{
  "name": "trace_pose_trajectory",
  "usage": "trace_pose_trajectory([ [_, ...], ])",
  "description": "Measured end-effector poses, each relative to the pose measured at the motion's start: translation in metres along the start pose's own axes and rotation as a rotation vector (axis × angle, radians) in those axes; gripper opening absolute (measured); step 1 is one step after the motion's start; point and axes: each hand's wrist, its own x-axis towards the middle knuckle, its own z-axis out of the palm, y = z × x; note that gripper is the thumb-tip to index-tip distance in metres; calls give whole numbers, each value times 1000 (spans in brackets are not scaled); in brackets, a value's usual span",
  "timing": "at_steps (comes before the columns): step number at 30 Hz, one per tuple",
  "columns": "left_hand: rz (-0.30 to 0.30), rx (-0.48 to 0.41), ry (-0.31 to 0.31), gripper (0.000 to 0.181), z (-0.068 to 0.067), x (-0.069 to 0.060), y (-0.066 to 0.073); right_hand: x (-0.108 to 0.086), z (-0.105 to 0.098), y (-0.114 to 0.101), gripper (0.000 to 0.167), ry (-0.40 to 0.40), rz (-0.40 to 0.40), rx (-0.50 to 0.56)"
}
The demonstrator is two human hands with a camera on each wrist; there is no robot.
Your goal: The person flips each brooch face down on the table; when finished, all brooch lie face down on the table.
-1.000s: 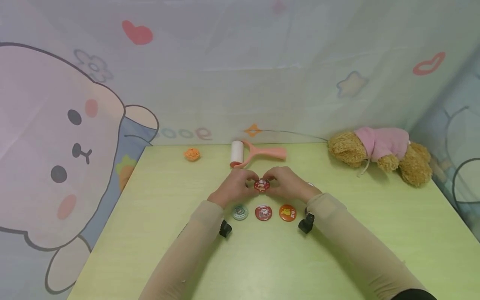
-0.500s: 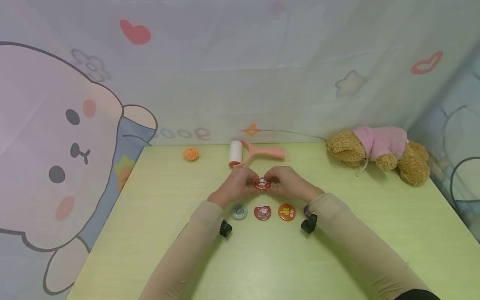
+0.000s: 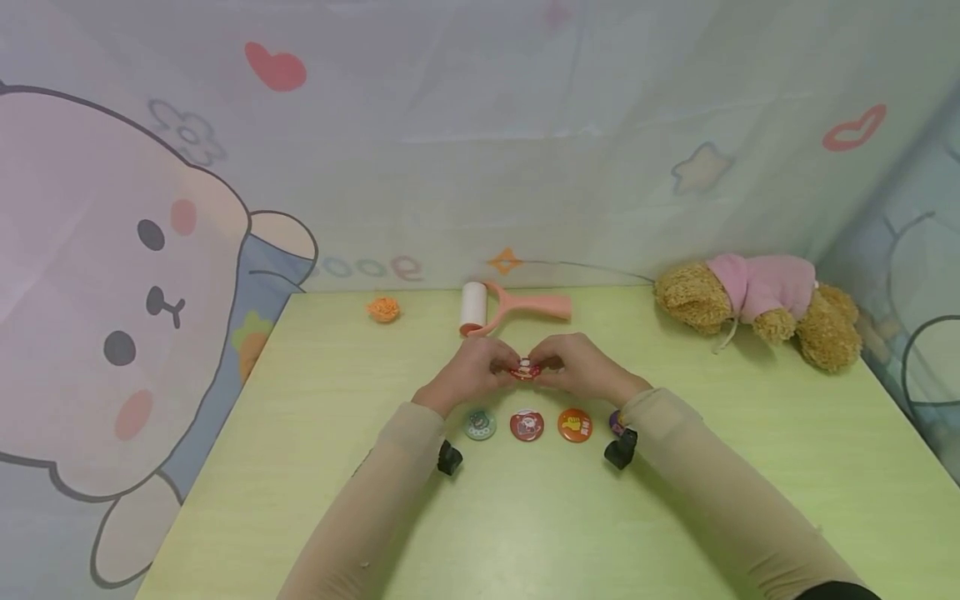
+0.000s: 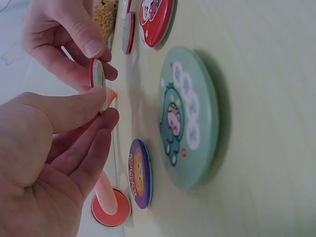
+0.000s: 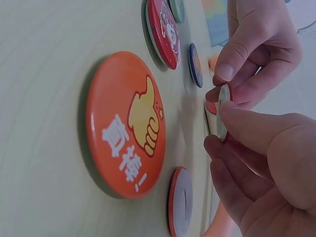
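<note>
A red pin badge [image 3: 525, 369] is held just above the table between both hands. My left hand [image 3: 469, 371] pinches its left edge with thumb and fingers, and my right hand [image 3: 576, 368] pinches the right edge. Nearer me lie a green badge [image 3: 480, 424], a second red badge [image 3: 527, 425], an orange badge [image 3: 575, 425] and a purple badge [image 3: 617, 423], partly covered by the right wrist. The left wrist view also shows a blue-purple badge [image 4: 140, 174] beyond the green one. An orange-rimmed badge with a pale face [image 5: 181, 202] lies near my right hand.
Behind the hands lies a pink-handled lint roller [image 3: 517, 308]. An orange crumpled ball [image 3: 384, 309] sits at the back left, and a teddy bear [image 3: 757, 304] in pink lies at the back right. A printed cloth [image 3: 465, 167] hangs behind the table [image 3: 495, 525].
The held badge has tilted, so its face looks narrower from above. My right wrist has shifted slightly right, uncovering more of the purple badge. The badges on the table stay put.
</note>
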Motion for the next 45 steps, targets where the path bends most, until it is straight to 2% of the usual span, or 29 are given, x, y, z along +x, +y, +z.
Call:
trace_pose_trajectory([
  [5,-15,-21,14,12,0,-1,-1,-1,-1,0,19,0,1,5],
  [12,-75,-59,3,12,0,-3,-3,-2,0,3,14,-3,30,20],
  [24,-135,-110,15,10,-1,-5,-3,-1,3,7,14,31,-4,22],
  [39,-132,-148,40,12,0,-3,-3,-1,2,3,15,73,10,29],
  [45,-153,-158,49,15,1,-3,-3,-1,3,3,26,90,16,53],
])
